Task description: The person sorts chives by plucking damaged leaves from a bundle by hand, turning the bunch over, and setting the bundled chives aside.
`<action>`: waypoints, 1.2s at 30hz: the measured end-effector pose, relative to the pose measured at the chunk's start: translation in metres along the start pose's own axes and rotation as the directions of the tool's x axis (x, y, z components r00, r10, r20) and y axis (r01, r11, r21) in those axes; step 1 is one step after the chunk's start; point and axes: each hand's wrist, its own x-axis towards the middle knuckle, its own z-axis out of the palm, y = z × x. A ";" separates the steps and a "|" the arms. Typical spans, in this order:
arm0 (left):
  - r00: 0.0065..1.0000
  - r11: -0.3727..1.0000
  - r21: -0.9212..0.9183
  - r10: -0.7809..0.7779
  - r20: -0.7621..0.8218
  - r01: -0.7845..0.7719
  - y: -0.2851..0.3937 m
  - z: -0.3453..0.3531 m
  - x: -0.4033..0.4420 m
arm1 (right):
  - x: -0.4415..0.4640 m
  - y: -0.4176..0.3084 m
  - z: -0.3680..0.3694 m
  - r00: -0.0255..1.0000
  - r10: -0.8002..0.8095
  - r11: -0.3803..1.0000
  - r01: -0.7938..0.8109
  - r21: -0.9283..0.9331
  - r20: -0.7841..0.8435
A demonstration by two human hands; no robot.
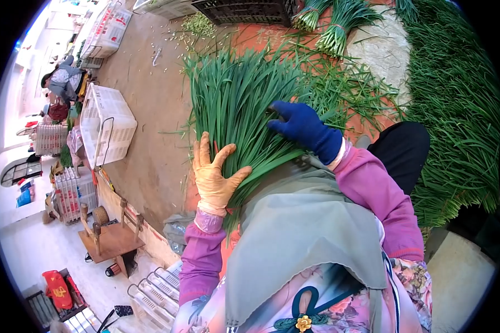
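Note:
A large heap of long, flat green leaves that look like garlic chives (244, 94) lies in front of my lap. My left hand (216, 175), in a pale yellow glove, rests on the near left side of the heap with its fingers spread. My right hand (308, 127), in a dark blue glove, is at the right side of the leaves. Its thumb and forefinger are apart, with no bundle visible between them. A grey-green apron (311, 227) covers my lap, and the nearest leaves reach its edge.
Tied chive bundles (341, 30) lie at the top beside a pale stone slab (380, 50). A thick bank of greens (455, 111) fills the right. A black crate (244, 11) stands at the top, a white crate (108, 125) and upturned stool (112, 241) left. Another person (66, 80) is far left.

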 end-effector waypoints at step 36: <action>0.997 0.946 -0.317 -0.049 0.060 0.066 -0.025 -0.001 -0.009 | -0.014 -0.029 -0.041 0.995 -0.088 0.996 0.089 0.020 -0.043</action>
